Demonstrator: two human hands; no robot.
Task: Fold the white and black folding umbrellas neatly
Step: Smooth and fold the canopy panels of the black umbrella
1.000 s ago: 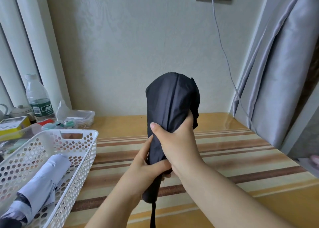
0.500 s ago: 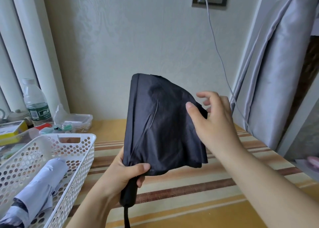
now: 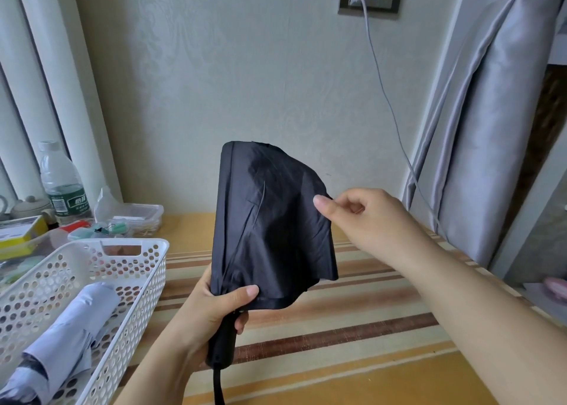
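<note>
Above table, black umbrella upright

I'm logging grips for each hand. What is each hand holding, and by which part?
The left hand grips the black umbrella at its handle and gathered canopy base; the right hand pinches the canopy's side edge.

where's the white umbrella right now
In the head view it lies at lower left: the white umbrella rests inside the white perforated basket on the striped table, left of the left hand.
</note>
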